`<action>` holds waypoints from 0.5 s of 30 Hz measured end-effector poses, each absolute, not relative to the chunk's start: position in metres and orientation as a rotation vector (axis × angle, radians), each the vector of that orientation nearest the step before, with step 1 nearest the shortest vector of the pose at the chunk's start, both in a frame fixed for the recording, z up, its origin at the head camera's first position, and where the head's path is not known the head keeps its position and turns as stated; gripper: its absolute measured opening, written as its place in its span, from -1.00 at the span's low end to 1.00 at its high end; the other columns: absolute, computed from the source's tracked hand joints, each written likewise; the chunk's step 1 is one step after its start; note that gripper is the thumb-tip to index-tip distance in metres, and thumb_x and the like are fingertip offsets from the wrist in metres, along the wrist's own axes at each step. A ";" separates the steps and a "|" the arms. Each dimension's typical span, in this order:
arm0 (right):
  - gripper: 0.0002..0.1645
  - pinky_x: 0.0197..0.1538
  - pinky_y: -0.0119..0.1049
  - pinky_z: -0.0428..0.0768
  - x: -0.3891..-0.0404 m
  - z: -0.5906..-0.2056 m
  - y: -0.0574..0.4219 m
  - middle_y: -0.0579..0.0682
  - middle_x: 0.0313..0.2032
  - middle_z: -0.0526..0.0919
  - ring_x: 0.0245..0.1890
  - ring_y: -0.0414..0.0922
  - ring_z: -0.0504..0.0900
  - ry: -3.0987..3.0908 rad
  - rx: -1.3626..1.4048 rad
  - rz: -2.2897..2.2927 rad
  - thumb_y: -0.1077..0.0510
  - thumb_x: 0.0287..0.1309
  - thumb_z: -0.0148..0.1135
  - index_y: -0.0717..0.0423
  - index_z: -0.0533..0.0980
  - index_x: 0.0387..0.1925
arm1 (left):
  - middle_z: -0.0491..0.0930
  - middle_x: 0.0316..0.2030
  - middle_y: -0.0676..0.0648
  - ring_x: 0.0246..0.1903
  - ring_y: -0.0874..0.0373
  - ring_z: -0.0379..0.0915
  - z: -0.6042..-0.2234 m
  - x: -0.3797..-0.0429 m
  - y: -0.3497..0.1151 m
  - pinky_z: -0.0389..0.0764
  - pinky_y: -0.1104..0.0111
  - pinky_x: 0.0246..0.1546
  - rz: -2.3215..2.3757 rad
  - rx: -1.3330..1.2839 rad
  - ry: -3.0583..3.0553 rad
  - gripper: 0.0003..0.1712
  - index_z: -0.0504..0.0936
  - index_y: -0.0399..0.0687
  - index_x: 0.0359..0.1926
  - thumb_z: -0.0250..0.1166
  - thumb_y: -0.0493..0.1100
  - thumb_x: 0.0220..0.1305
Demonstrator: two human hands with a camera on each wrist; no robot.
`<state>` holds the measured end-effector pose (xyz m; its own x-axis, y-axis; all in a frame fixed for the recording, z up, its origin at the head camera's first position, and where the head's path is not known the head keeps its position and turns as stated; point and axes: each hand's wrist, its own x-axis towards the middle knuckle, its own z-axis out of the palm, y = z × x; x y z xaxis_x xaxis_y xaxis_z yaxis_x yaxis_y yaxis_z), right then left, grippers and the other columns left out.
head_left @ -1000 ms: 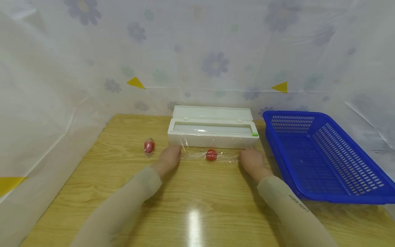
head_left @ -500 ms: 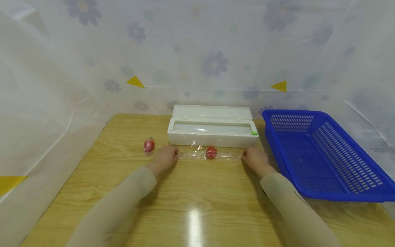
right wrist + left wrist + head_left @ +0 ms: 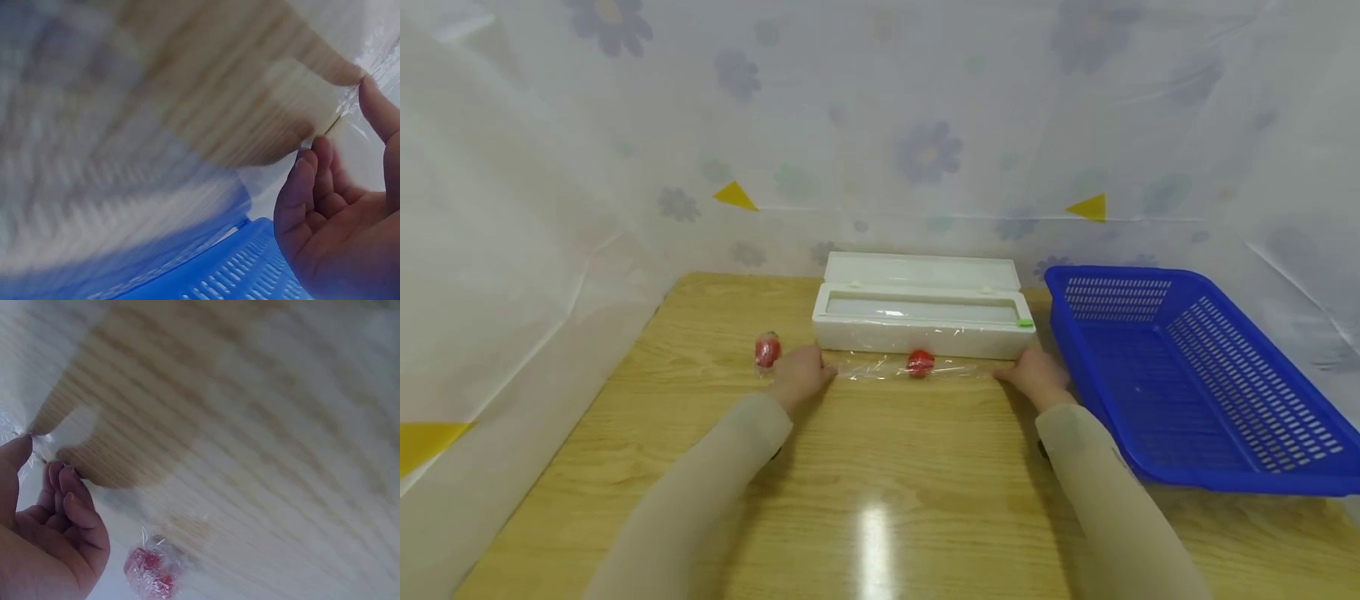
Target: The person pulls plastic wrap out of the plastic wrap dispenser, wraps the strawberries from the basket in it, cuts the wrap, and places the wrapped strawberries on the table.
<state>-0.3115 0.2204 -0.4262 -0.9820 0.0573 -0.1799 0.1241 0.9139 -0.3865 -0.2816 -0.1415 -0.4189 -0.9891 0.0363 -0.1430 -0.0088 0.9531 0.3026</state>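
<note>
A small round red fruit (image 3: 921, 363) lies under or in a strip of clear plastic wrap (image 3: 880, 367) in front of a white wrap dispenser (image 3: 925, 333), lid up. My left hand (image 3: 800, 375) holds the strip's left end at the tabletop, thumb and curled fingertips at the film. At the right end my right hand (image 3: 1036, 375) does likewise; the right wrist view shows film (image 3: 350, 103) between thumb and fingertips. A second red fruit (image 3: 767, 350), wrapped in film with a dark top, sits left of my left hand and shows in the left wrist view (image 3: 150, 572).
A blue plastic basket (image 3: 1120, 450) stands on the right, close to my right hand. A green tab (image 3: 1025, 322) sits at the dispenser's right end. Patterned sheeting (image 3: 880, 125) rises behind the wooden table (image 3: 895, 467).
My hands have moved apart, the left slightly left, the right further right. The strip is drawn out flatter between them, and the round fruit has shifted slightly toward the dispenser.
</note>
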 end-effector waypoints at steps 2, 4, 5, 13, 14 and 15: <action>-0.15 0.01 0.16 0.44 -0.313 -0.427 0.222 0.40 0.03 0.52 0.03 0.29 0.49 2.893 0.153 -0.647 -0.17 -0.03 0.31 0.41 0.34 0.08 | 0.62 -0.36 -0.18 -0.38 -0.03 0.54 -0.418 -0.283 -0.143 0.53 0.11 -0.41 0.443 -0.041 2.933 -0.57 0.53 -0.17 -0.42 0.15 0.14 0.23; -0.04 0.08 0.17 0.40 -0.314 -0.428 0.223 0.42 0.12 0.43 0.09 0.30 0.44 2.871 0.155 -0.711 -0.15 -0.03 0.32 0.42 0.21 0.20 | 0.63 -0.32 -0.19 -0.34 -0.04 0.54 -0.418 -0.284 -0.145 0.53 0.09 -0.37 0.439 -0.076 2.912 -0.54 0.54 -0.17 -0.40 0.15 0.17 0.22; -0.03 0.12 0.16 0.38 -0.315 -0.429 0.224 0.43 0.14 0.41 0.12 0.30 0.42 2.858 0.145 -0.749 -0.13 -0.02 0.32 0.41 0.17 0.23 | 0.62 -0.32 -0.18 -0.34 -0.03 0.54 -0.418 -0.284 -0.146 0.54 0.09 -0.36 0.437 -0.084 2.904 -0.53 0.54 -0.17 -0.40 0.15 0.18 0.21; -0.02 0.28 0.09 0.28 -0.320 -0.430 0.229 0.45 0.23 0.28 0.24 0.29 0.28 2.671 0.045 -1.104 0.02 0.06 0.31 0.46 0.05 0.31 | 0.60 -0.35 -0.16 -0.35 0.00 0.51 -0.420 -0.285 -0.149 0.55 0.08 -0.32 0.405 -0.053 2.892 -0.55 0.54 -0.17 -0.42 0.11 0.15 0.24; -0.05 0.26 0.09 0.31 -0.320 -0.429 0.230 0.45 0.21 0.30 0.22 0.28 0.31 2.664 0.042 -1.116 0.01 0.09 0.28 0.47 0.07 0.30 | 0.59 -0.36 -0.15 -0.36 -0.01 0.51 -0.420 -0.285 -0.149 0.55 0.08 -0.33 0.402 -0.050 2.894 -0.56 0.53 -0.17 -0.42 0.11 0.14 0.25; -0.10 0.20 0.08 0.36 -0.321 -0.429 0.230 0.45 0.18 0.34 0.17 0.27 0.36 2.658 0.042 -1.128 0.00 0.12 0.24 0.49 0.09 0.28 | 0.59 -0.37 -0.15 -0.37 0.00 0.51 -0.419 -0.285 -0.148 0.55 0.08 -0.34 0.397 -0.049 2.896 -0.56 0.53 -0.16 -0.44 0.10 0.14 0.25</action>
<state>-0.3210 0.2304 -0.4287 -0.9675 -0.0718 -0.2423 0.1244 0.6994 -0.7038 -0.2848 -0.1481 -0.4189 -0.9758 -0.0038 -0.2184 -0.0624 0.9630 0.2621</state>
